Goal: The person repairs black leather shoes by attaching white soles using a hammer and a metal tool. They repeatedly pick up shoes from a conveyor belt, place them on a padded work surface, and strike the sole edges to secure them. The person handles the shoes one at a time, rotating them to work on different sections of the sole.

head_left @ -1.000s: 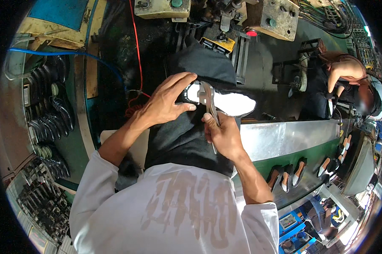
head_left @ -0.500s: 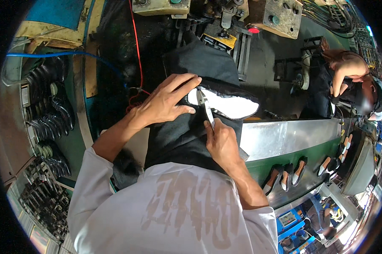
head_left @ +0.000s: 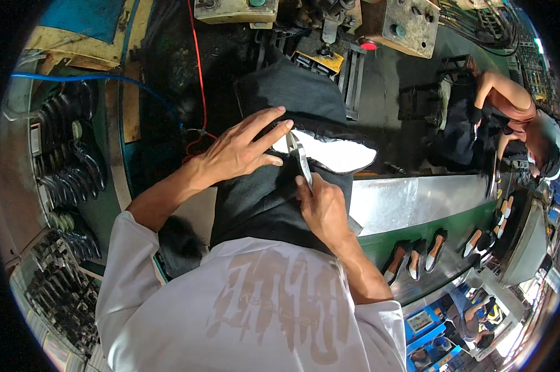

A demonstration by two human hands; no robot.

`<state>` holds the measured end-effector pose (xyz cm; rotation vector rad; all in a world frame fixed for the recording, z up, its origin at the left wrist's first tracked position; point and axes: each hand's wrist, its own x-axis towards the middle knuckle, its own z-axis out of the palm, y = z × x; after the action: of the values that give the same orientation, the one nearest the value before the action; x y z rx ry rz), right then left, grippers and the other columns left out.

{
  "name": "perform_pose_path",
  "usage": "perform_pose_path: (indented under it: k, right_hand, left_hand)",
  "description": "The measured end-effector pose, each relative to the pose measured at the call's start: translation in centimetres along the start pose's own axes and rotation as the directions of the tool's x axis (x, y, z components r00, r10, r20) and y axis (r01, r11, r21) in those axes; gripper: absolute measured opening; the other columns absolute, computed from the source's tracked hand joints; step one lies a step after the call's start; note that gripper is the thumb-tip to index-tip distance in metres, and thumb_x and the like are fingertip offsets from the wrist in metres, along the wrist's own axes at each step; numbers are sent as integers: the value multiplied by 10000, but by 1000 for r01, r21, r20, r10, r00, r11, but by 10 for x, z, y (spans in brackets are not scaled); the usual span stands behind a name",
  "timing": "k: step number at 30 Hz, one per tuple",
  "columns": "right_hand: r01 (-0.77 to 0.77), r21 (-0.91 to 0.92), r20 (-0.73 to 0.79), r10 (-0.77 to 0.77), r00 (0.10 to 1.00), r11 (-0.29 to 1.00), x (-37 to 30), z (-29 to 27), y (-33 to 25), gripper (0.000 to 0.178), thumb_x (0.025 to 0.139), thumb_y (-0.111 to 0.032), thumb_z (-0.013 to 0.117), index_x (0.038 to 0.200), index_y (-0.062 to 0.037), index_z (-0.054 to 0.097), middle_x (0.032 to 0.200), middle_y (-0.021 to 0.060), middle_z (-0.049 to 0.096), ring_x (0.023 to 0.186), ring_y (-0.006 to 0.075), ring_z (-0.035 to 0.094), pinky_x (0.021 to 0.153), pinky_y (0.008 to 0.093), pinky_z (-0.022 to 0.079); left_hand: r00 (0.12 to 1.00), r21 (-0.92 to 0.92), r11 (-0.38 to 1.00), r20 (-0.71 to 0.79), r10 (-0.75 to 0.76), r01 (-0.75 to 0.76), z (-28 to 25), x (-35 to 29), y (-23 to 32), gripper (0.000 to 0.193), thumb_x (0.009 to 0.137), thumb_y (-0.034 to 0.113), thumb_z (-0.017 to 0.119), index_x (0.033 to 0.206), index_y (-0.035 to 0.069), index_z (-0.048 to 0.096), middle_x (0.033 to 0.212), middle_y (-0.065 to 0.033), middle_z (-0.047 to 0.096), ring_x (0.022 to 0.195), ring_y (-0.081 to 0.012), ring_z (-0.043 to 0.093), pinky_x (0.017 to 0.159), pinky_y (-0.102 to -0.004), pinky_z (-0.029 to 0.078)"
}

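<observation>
A black shoe upper with a white sole side facing up (head_left: 340, 152) lies across my black-clothed lap, its toe end pointing right. My left hand (head_left: 246, 144) grips its heel end, thumb on the near side and fingers over the far side. In my right hand (head_left: 325, 208) is a pair of silver pliers (head_left: 302, 160), held by the handles near my lap. Their jaws rest against the white surface near the heel, next to my left fingertips. My left hand partly hides the heel.
On the right, a metal-topped bench (head_left: 391, 201) with a green conveyor strip carries several shoes (head_left: 436, 250). Black shoe lasts (head_left: 69, 177) fill a rack at left. Machines with control boxes (head_left: 410, 28) stand ahead. A red cord (head_left: 200, 68) hangs near my left arm. A co-worker (head_left: 515, 111) bends at right.
My left fingers have shifted slightly over the heel, covering more of it. The pliers stay at nearly the same spot. At right, the co-worker's arms and body have moved.
</observation>
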<state>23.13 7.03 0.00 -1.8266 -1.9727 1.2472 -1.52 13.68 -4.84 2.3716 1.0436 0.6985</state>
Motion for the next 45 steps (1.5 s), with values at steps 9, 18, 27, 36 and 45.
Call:
perform_pose_path:
  k: [9, 18, 27, 36, 45]
  right_hand:
    - [-113, 139, -88, 126, 988, 984, 6, -36, -27, 255, 1073, -197, 639, 992, 44, 646, 745, 200, 720, 628, 360, 707, 587, 456, 530]
    - [190, 141, -377, -124, 918, 972, 8, -4, -23, 491, 1152, -343, 464, 1048, 92, 667, 740, 96, 663, 684, 196, 677, 621, 357, 523]
    - [270, 273, -471, -117, 874, 923, 14, -15, -50, 365, 1125, -205, 399, 1032, 44, 649, 744, 197, 692, 620, 352, 704, 608, 441, 565]
    - [295, 356, -430, -125, 894, 887, 16, -24, -53, 303, 1091, -135, 437, 928, 38, 625, 838, 239, 706, 693, 380, 730, 589, 465, 556]
    - [-5, -3, 22, 5, 1000, 1000, 32, -11, -40, 384, 1121, -262, 502, 1077, 83, 664, 738, 325, 667, 753, 540, 687, 684, 594, 538]
  left_hand:
    - [996, 50, 999, -84, -10, 14, 13, -16, -4, 869, 780, 359, 898, 1522, 74, 547, 1485, -228, 511, 1354, -416, 557, 1127, -480, 520]
    - [982, 99, 995, -180, 49, -31, 11, -19, 0, 717, 788, 308, 902, 1388, 12, 643, 1551, -246, 494, 1381, -413, 565, 1136, -471, 527]
    - [974, 79, 997, -224, 40, -23, 10, -22, -1, 654, 786, 269, 910, 1336, 3, 677, 1557, -266, 495, 1377, -415, 579, 1122, -468, 546]
    - [972, 91, 996, -231, 44, -23, 6, -25, -5, 662, 753, 249, 926, 1312, -1, 672, 1542, -261, 507, 1377, -422, 581, 1108, -472, 556]
    - [905, -321, 876, -108, -411, 359, 3, -11, 15, 960, 719, 60, 908, 1552, 18, 433, 1554, -200, 474, 1450, -386, 457, 1232, -465, 373]
